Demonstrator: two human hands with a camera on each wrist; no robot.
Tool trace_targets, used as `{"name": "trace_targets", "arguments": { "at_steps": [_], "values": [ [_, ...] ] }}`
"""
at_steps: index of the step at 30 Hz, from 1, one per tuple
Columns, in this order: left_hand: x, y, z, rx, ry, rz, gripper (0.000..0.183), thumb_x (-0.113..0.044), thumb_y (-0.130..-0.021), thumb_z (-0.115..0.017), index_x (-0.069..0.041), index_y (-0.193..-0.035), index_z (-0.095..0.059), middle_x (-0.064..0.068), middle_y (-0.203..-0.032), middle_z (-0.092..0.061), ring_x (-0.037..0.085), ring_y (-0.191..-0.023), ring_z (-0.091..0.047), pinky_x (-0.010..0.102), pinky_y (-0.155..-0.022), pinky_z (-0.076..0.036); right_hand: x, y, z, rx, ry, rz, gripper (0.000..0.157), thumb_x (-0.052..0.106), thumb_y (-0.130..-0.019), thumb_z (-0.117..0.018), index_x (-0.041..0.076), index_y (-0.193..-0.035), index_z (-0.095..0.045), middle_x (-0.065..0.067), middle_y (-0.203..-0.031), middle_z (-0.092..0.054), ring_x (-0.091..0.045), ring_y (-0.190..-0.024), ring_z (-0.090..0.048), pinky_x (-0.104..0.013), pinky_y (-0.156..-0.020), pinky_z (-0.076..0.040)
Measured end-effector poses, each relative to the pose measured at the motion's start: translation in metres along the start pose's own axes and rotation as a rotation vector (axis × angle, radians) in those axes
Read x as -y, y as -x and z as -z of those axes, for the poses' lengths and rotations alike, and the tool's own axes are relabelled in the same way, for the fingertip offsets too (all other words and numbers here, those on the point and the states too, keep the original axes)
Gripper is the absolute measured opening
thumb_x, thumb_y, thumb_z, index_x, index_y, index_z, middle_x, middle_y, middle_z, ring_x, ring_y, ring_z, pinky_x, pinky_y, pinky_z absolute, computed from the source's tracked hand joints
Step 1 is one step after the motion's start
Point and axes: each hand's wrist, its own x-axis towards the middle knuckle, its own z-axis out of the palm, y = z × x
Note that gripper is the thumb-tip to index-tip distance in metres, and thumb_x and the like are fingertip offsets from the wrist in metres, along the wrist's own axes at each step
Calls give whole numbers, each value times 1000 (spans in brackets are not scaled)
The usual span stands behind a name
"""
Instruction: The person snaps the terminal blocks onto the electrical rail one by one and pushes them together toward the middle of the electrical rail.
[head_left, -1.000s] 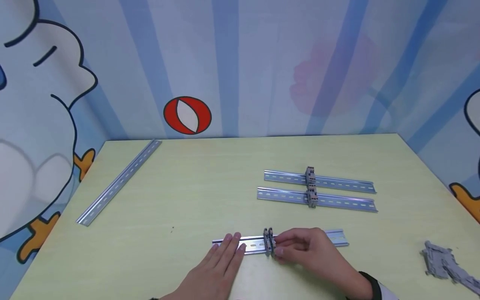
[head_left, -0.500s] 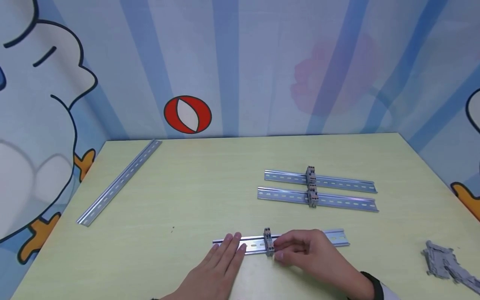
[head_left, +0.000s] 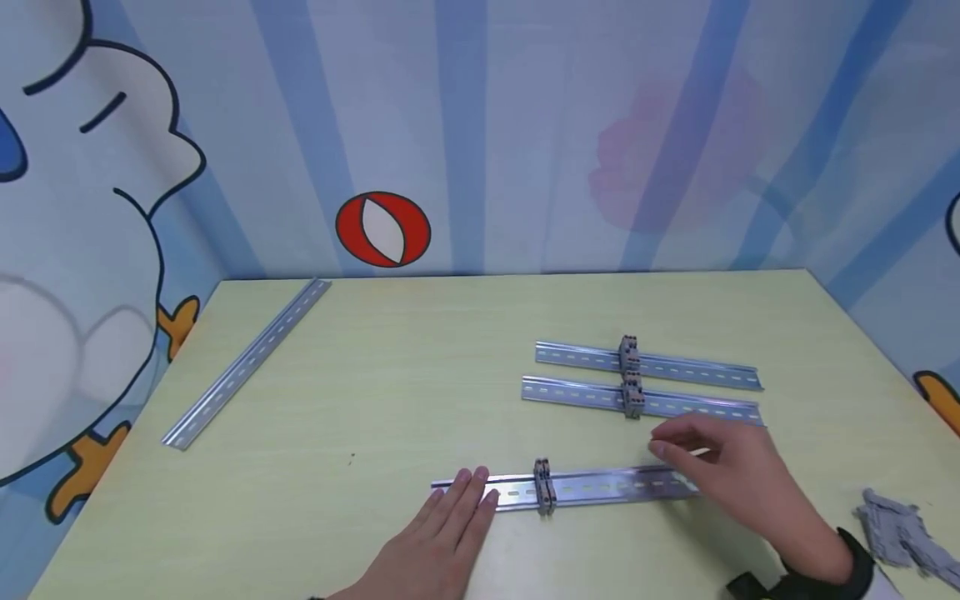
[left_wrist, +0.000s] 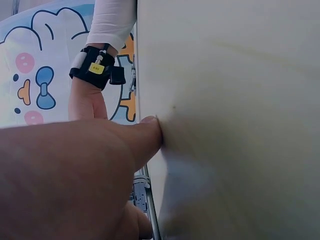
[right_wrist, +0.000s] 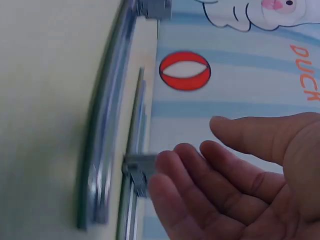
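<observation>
A slotted metal DIN rail [head_left: 607,486] lies across the front of the table, with narrow grey terminal blocks [head_left: 544,487] standing on it left of its middle. My left hand [head_left: 442,533] rests flat with its fingers over the rail's left end. In the left wrist view, the thumb and part of the rail with a grey block [left_wrist: 141,186] show. My right hand [head_left: 738,479] is raised over the rail's right end and hides it. Its fingers [right_wrist: 195,185] are loosely bent with nothing between them, as the right wrist view shows.
Two more DIN rails, a rear one [head_left: 697,369] and a nearer one [head_left: 570,390], lie at the back right, each bearing grey terminal blocks. A bare rail [head_left: 247,362] slants along the left. A pile of grey pieces [head_left: 903,529] lies at the right edge.
My right hand has let go of the terminal blocks and moved right and up, away from them. The blocks stay on the rail, and my left hand keeps its place.
</observation>
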Motion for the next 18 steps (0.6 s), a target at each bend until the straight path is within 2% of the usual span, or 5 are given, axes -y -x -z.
{"name": "trace_targets", "arguments": {
  "at_steps": [6, 10, 15, 17, 18],
  "values": [
    [-2, 0, -2, 38, 41, 2, 100, -79, -89, -20, -2, -151, -32, 19, -160, -28, 32, -147, -30, 41, -111, -41, -32, 4, 35, -126, 299, -123, 25, 20, -86, -74, 0, -100, -73, -19, -87, -78, -35, -76, -72, -35, -54, -54],
    [-2, 0, -2, 35, 35, 3, 100, -79, -89, -20, -1, -151, -32, 19, -160, -29, 32, -147, -30, 42, -111, -41, -68, 3, 52, -126, 423, -311, 36, 19, -84, -74, -11, -101, -68, -30, -87, -72, -40, -71, -66, -39, -50, -51],
    [-2, -1, 0, 44, 27, 3, 100, -79, -89, -22, -1, -151, -32, 19, -160, -28, 32, -147, -29, 42, -111, -41, -177, 3, 67, 176, 534, -765, 83, 38, -73, -82, -19, -122, -49, -40, -109, -56, -47, -87, -58, -46, -66, -52],
    [-2, -1, 0, 51, 24, 6, 100, -79, -89, -23, -1, -151, -32, 19, -160, -28, 32, -147, -30, 42, -111, -41, -225, 9, 70, 274, 556, -875, 103, 47, -62, -86, -18, -128, -42, -40, -113, -51, -48, -94, -55, -48, -73, -52],
    [-2, -1, 0, 51, 21, 7, 100, -79, -89, -24, -1, -151, -32, 19, -160, -28, 32, -147, -30, 42, -111, -41, -230, 12, 73, 300, 562, -910, 107, 49, -59, -87, -18, -129, -40, -39, -113, -50, -47, -95, -54, -48, -75, -52]
  ]
}}
